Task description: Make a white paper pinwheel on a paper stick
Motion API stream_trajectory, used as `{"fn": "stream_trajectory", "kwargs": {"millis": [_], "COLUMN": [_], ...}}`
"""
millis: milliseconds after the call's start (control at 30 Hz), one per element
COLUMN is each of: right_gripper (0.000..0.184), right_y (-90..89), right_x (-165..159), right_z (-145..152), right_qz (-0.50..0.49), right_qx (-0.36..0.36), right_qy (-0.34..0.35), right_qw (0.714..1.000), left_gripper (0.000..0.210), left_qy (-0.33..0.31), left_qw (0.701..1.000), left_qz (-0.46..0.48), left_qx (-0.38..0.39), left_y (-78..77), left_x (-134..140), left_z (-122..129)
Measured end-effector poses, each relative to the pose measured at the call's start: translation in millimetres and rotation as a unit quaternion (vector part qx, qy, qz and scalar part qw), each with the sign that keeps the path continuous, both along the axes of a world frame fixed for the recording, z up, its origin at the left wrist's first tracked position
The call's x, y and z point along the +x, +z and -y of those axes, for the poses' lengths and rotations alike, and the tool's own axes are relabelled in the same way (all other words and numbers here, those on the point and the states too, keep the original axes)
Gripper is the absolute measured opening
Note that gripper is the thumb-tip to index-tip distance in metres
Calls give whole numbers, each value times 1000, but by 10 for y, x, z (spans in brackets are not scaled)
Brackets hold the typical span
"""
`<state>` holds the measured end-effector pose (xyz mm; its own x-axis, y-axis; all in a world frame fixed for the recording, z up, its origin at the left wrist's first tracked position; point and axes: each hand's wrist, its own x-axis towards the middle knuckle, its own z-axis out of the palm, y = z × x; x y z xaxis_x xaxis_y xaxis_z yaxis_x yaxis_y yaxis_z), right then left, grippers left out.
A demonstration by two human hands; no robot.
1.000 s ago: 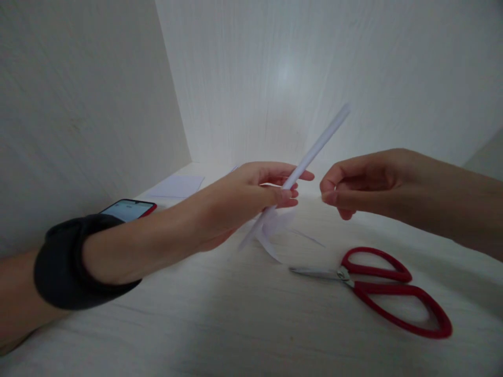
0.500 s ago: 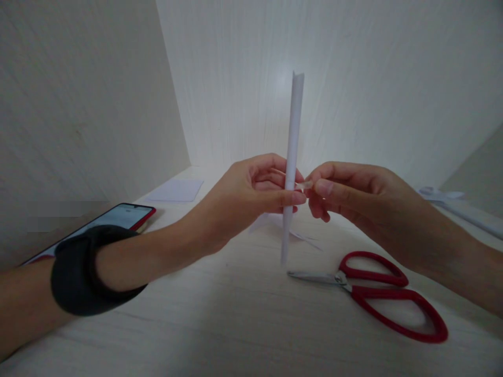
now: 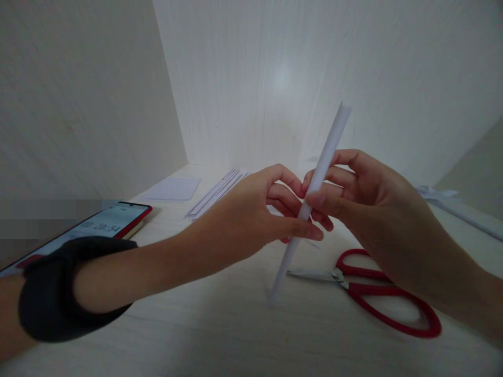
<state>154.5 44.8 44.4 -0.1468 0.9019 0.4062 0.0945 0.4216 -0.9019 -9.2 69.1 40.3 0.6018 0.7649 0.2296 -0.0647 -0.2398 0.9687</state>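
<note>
you're steadying a slim white paper tube [image 3: 324, 160], left hand [image 3: 261, 215] and right hand [image 3: 367, 196] each pinching it mid-length; moving on likely calls for light pressure.

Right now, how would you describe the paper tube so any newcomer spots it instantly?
On the pale tabletop, find the red-handled scissors, then the left hand and right hand above in view. Both grip one slanted paper tube; unlike the strips and flat sheet behind, it is held up.
</note>
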Motion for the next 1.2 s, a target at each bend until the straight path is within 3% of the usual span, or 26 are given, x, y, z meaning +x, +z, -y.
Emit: {"fn": "stream_trajectory", "kwargs": {"millis": [167, 367, 567, 733, 900, 1200], "right_gripper": [32, 12, 12, 15, 17, 16], "right_y": [7, 27, 9, 37, 59, 42], "right_x": [35, 66, 66, 85, 101, 141], "right_z": [-19, -34, -25, -5, 5, -43], "right_qz": [-19, -19, 29, 71, 97, 104], "right_qx": [29, 18, -4, 12, -31, -57], "right_qy": [3, -6, 33, 26, 37, 46], "right_qw": [999, 1000, 999, 997, 994, 992], "left_gripper": [18, 15, 16, 12, 9, 15], "left_qy": [-5, 54, 17, 3, -14, 22], "left_qw": [999, 998, 1000, 999, 998, 996], "left_qz": [-37, 3, 24, 34, 49, 51], "left_qx": [-19, -33, -2, 36, 35, 65], "left_y": [39, 53, 34, 61, 57, 89], "left_x": [-4, -14, -42, -66, -73, -74], "left_z": [-27, -63, -55, -53, -57, -41]}}
